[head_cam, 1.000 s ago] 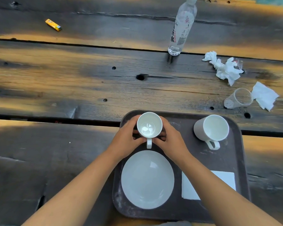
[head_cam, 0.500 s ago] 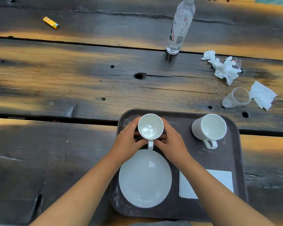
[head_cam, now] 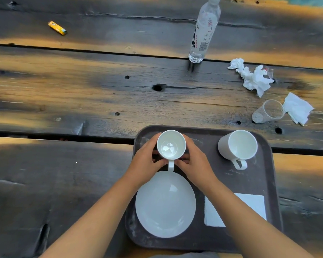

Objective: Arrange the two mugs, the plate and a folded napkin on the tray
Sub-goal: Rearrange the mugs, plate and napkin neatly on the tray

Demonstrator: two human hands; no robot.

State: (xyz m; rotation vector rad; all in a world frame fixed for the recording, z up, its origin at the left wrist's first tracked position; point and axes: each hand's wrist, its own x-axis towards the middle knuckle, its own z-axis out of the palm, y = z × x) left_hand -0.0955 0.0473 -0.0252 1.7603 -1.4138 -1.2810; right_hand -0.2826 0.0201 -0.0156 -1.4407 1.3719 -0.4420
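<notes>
On the wooden desk (head_cam: pixel 82 101) sits the dark tray (head_cam: pixel 268 183), already carrying the plate (head_cam: pixel 165 205) at its near left, the folded napkin (head_cam: pixel 253 202) at near right, and the second mug (head_cam: pixel 238 145) in the far right corner. I have my left hand (head_cam: pixel 145 162) and right hand (head_cam: pixel 196 164) cupped around the first mug (head_cam: pixel 171 144), fingers pressed to its sides, handle toward me just beside the plate's rim. I'd set it flat, clear of the plate, then let go gently.
</notes>
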